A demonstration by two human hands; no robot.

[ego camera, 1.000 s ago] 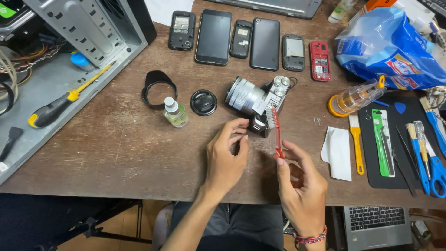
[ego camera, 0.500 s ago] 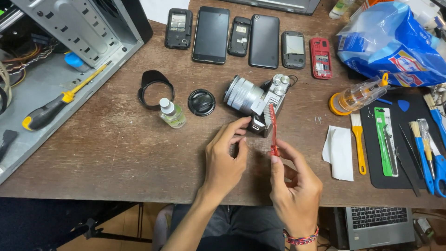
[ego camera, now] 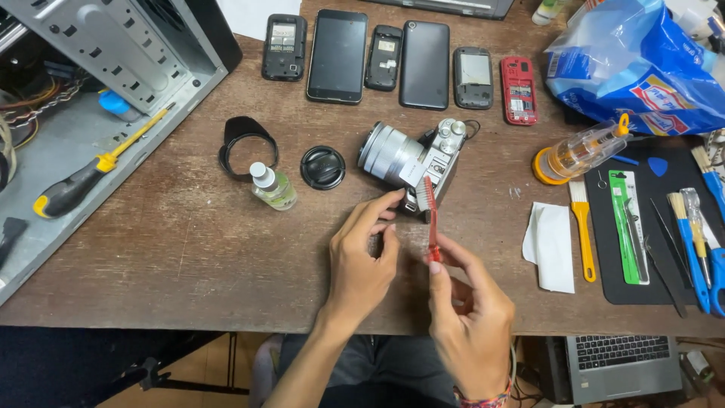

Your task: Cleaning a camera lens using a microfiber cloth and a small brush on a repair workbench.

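Head view: two hands, one red brush [ego camera: 430, 219], one camera [ego camera: 414, 160], six phones [ego camera: 337, 54].

Right hand [ego camera: 472, 317] holds red brush [ego camera: 430, 215] against silver camera [ego camera: 411, 159].

Red brush [ego camera: 431, 219]; silver camera [ego camera: 411, 160]; brown wooden table [ego camera: 189, 242]; blue bag [ego camera: 642, 60]; black lens cap [ego camera: 323, 167]

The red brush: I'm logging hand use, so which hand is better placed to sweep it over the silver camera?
Probably the right hand: it pinches the red brush by its handle, bristles up against the silver camera. The left hand holds no tool; its fingertips rest at the camera's near edge, suited to steadying.
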